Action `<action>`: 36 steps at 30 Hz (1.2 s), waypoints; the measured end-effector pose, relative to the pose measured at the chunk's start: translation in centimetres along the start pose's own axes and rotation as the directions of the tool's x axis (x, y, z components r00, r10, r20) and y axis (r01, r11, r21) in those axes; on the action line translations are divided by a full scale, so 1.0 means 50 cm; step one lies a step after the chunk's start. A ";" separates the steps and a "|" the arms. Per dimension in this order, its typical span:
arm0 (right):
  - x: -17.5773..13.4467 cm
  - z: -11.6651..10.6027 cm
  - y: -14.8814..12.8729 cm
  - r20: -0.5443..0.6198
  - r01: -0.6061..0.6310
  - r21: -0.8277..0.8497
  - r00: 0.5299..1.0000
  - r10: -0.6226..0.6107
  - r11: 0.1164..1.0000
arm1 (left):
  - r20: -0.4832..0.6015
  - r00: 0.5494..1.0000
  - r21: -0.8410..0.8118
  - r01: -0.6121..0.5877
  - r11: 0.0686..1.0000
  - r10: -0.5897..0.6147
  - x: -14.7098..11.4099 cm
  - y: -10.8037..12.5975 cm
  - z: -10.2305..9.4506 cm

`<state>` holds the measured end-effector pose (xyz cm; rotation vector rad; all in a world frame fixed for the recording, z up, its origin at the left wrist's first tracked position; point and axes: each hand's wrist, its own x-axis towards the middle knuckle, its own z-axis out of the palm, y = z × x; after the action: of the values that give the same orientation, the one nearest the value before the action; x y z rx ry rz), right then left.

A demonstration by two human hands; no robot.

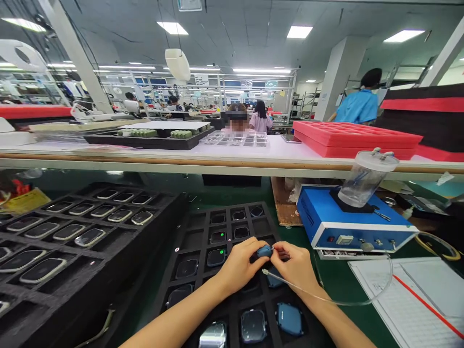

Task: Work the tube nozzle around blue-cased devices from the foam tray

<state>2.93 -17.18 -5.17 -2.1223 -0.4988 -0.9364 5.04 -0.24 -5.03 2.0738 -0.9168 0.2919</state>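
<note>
Between the fingers of my left hand (239,261) is a small blue watch case (265,251), held edge-on above a black foam tray (213,216). My right hand (295,263) is closed in a pinch at the case's right edge; what its fingertips hold is too small to make out. Just below the hands, the tip of a clear thin tube (344,303) passes by my right wrist. The tray's pockets hold several watch cases, among them a blue one lying back up (289,319) and a dark one (253,326). Two screens there show green marks.
To the left stands another black foam tray (119,261) of watch cases with silvery rims. A blue machine (348,217) with a clear cylinder (362,181) sits at the right, beside paper sheets (409,290). A shelf (232,166) crosses ahead, bearing red foam trays (355,137). People work beyond.
</note>
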 end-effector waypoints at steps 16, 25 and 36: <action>0.134 0.005 0.004 0.650 0.075 -0.546 0.666 0.366 0.835 | -0.114 0.911 -0.277 0.353 0.894 -0.395 0.028 -0.061 -0.008; 0.038 -0.087 -0.042 0.796 0.204 -0.429 0.546 0.261 0.880 | -0.089 0.921 -0.281 0.343 0.897 -0.380 0.036 -0.050 -0.015; 0.064 -0.082 -0.041 0.802 -0.027 -0.404 0.471 0.368 0.915 | -0.255 0.869 0.202 0.477 0.855 -0.425 0.026 -0.057 -0.031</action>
<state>1.92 -18.87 0.09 -2.8263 -0.5617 0.3464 8.14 1.41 -5.13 2.3759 -0.2535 0.3739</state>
